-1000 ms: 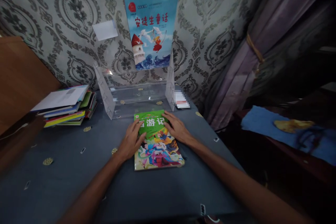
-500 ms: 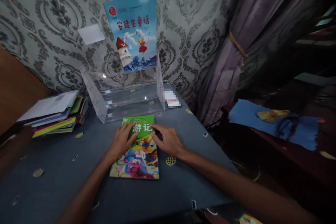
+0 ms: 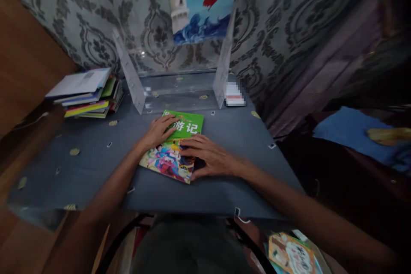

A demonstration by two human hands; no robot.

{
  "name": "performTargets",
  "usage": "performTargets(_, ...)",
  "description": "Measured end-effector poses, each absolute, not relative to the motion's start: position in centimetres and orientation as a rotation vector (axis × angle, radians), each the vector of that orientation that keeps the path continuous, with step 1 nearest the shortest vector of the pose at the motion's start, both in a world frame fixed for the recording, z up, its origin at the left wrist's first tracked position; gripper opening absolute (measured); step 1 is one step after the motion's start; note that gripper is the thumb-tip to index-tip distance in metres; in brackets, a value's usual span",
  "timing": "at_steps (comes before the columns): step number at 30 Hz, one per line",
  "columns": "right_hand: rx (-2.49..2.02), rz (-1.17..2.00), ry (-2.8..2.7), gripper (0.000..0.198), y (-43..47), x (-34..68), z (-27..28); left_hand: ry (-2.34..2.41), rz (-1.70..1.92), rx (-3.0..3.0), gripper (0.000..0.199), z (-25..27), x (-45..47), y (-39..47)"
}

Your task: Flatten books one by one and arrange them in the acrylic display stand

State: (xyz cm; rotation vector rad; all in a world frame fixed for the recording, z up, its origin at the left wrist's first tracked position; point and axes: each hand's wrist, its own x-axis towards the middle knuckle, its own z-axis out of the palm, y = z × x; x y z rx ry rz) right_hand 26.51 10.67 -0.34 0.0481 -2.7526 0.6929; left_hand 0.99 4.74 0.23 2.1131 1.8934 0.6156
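A picture book (image 3: 165, 160) with a green top and a colourful illustrated cover lies closed and slightly turned on the dark grey table. My left hand (image 3: 159, 130) rests on its upper left part, fingers stretched flat over the green area. Over the book's right side is my right hand (image 3: 213, 157), its fingers spread across the cover and the thumb by the lower right corner. Behind the book stands a clear plastic rack (image 3: 131, 75) with nothing in it.
A pile of books and papers (image 3: 85, 87) sits at the table's left. Beyond the rack, a blue poster (image 3: 202, 13) hangs against the patterned wall. Blue cloth (image 3: 349, 132) lies on a surface at right. Another book (image 3: 293, 254) is below the table's front edge.
The view has tilted down, bringing my lap into sight. My right hand has slid from the book's top right down its right side, and the book has turned a little.
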Motion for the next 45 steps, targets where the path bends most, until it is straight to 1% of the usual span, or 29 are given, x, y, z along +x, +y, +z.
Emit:
performTargets(2, 0.111, 0.715, -2.804, 0.069, 10.0, 26.5, 0.0, 1.873, 0.616, 2.113, 0.044, 0.1, 0.7, 4.7)
performTargets(4, 0.135, 0.708, -2.838, 0.068, 9.5, 26.5, 0.1, 1.869, 0.606, 2.127, 0.044, -0.1, 0.5, 4.7)
performTargets(8, 0.211, 0.635, -2.83, 0.056, 9.1, 26.2, -0.1, 1.886, 0.574, 2.171, 0.046, -0.1, 0.6, 4.5)
performTargets(13, 0.388, 0.574, -2.693, 0.042, 9.4, 26.3, -0.4, 1.906, 0.517, 2.21, 0.046, -0.2, 0.5, 4.5)
performTargets(16, 0.401, 0.625, -2.606, 0.036, 9.4, 26.3, -0.3, 1.909, 0.521, 2.216, 0.046, -0.2, 0.5, 4.5)
performTargets(21, 0.404, 0.8, -2.506, 0.032, 9.3, 26.1, -0.1, 1.905, 0.529, 2.221, 0.046, -0.2, 0.5, 4.4)
performTargets(28, 0.374, 0.97, -2.487, 0.033, 9.2, 26.0, 0.1, 1.919, 0.51, 2.213, 0.045, -0.2, 0.5, 4.4)
performTargets(32, 0.386, 0.922, -2.49, 0.032, 9.1, 26.2, 0.0, 1.912, 0.519, 2.22, 0.045, -0.2, 0.5, 4.4)
performTargets(38, 0.362, 0.753, -2.622, 0.028, 8.7, 26.3, -0.1, 1.912, 0.544, 2.231, 0.045, -0.6, 0.4, 4.5)
performTargets(42, 0.343, 0.797, -2.635, 0.025, 8.8, 26.3, -0.4, 1.997, 0.626, 2.232, 0.046, -1.2, 0.2, 4.6)
performTargets(45, 0.3, 0.814, -2.619, 0.026, 8.9, 26.4, -0.6, 2.12, 0.712, 2.183, 0.047, -1.7, 0.0, 4.6)
